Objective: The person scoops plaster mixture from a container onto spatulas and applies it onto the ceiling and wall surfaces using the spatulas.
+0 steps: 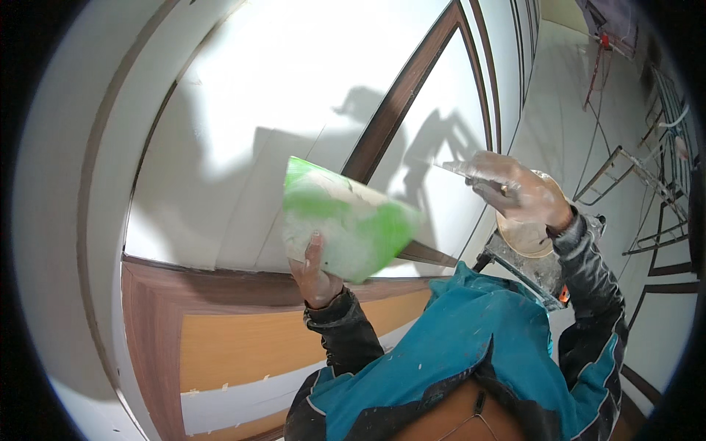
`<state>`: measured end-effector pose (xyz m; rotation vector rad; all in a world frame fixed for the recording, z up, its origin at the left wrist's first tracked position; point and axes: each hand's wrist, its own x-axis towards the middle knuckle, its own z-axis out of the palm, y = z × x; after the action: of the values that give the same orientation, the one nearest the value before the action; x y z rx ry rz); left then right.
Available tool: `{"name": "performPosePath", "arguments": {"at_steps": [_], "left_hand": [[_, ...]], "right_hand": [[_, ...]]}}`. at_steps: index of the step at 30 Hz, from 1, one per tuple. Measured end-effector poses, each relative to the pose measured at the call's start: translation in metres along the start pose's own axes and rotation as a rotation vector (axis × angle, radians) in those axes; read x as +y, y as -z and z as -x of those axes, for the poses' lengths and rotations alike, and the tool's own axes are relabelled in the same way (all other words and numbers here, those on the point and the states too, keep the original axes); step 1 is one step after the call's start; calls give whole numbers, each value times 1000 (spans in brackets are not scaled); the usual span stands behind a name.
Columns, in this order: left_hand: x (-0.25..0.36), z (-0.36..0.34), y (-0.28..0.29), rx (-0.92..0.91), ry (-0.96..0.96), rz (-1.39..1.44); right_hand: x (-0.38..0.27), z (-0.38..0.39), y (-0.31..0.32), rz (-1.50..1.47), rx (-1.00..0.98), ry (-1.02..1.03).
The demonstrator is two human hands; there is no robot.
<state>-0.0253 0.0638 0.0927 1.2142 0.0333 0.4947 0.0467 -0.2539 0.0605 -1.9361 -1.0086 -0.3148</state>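
Observation:
My left hand [316, 272] is closed on the near left edge of a green flat board [379, 235], which is tilted and smeared with pale paste. To the right, my right hand [518, 189] is closed round a thin metal spreading blade [456, 167], dusted white and held apart from the board. Behind and below my right hand is a cream bucket [526, 239], partly hidden, on a dirty platform [540, 275]. A white panelled wall [243, 81] with dark wood trim [393, 103] lies beyond both hands, with their shadows on it.
A wood-framed orange panel [257, 345] is at lower left. On the pale floor [581, 147] at right are aluminium stepladders [640, 176], cables and a red-topped tool [603, 44]. A curved white moulding [73, 220] runs along the far left.

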Motion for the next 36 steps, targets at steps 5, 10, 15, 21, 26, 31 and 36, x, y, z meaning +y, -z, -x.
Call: {"name": "performPosePath", "arguments": {"at_steps": [5, 10, 15, 21, 26, 31, 36], "left_hand": [[-20, -3, -5, 57, -435, -685], [-14, 10, -9, -363, -694, -1087], [-15, 17, -1, -461, -641, -1085], [-21, 31, 55, -719, -511, -1425], [-36, 53, 82, -401, -329, -1245], [-28, 80, 81, -15, -140, -1054], [-42, 86, 91, -20, -181, -1016]], "right_hand": [[-5, 5, -3, -386, 28, -161], [-3, -10, -25, -905, -103, -357], [-18, -19, -35, -1180, -181, -340], [-34, -28, -43, -1679, -149, -389], [-55, -113, -66, -667, 166, 105], [-71, -223, -99, -277, 535, 247], [-54, -282, -116, 129, 740, 325]]}}
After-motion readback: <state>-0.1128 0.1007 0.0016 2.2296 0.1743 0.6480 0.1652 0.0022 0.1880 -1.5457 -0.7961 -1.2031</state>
